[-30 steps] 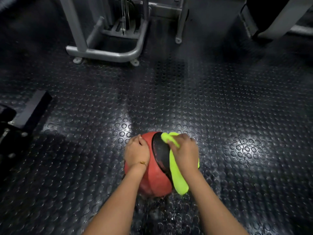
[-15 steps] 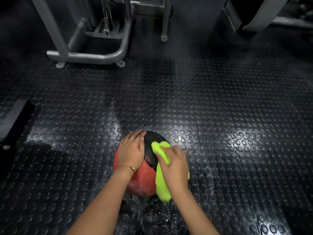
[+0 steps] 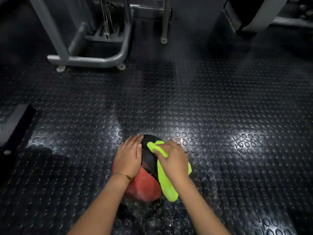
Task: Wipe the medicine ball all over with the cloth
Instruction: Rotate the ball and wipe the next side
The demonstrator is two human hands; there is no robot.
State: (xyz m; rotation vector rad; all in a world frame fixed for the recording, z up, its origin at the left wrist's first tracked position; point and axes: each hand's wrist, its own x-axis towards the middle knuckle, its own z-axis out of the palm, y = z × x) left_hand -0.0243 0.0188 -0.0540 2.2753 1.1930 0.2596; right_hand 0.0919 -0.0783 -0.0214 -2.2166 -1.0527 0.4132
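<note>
A red and black medicine ball (image 3: 144,187) rests on the studded rubber floor, low in the middle of the view. My left hand (image 3: 129,156) lies flat on the ball's upper left side, fingers together, steadying it. My right hand (image 3: 172,160) presses a bright yellow-green cloth (image 3: 166,185) against the ball's right side. One end of the cloth sticks out past my fingers over the black panel; the other hangs down toward me. The ball's right flank is hidden under cloth and hand.
A grey steel gym machine frame (image 3: 88,60) with cables stands at the back left. Another machine base (image 3: 254,16) is at the back right. A dark flat block (image 3: 15,122) lies at the left edge. Black studded floor (image 3: 220,116) surrounds the ball.
The ball has turned, showing more of its black panel on top. My left hand has flattened and slid further over the ball. My right hand moved the cloth up and forward.
</note>
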